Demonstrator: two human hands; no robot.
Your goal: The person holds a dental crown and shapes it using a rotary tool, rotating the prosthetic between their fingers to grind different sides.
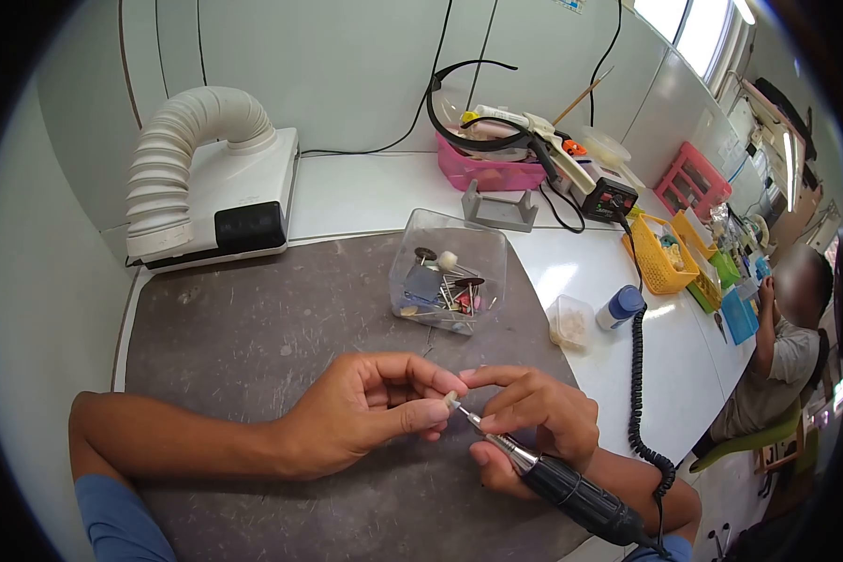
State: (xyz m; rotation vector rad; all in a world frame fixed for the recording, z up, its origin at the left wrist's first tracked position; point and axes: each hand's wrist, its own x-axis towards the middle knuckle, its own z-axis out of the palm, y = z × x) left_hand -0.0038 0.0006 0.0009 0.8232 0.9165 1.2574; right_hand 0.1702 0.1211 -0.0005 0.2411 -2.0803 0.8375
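Between the thumb and fingertips of my left hand (370, 412) is a small off-white piece (451, 400), too small to name for sure; it looks like a dental crown. My right hand (539, 417) grips a black and silver rotary handpiece (571, 492), held like a pen. Its thin bit points up and left and meets the small piece, or comes very close to it. My right index finger reaches toward my left fingertips. Both hands are over the scratched dark mat (253, 328). Beyond them stands a clear plastic box (448, 272) of rotary bits and polishing discs.
A white extractor with a ribbed hose (197, 159) stands at back left. Behind are a pink basket (492, 170), safety glasses (482, 140) and a control box (611, 199). The coiled cord (637, 393), blue-capped bottle (620, 307) and small tub (569, 321) lie right. Another person (773, 365) sits far right.
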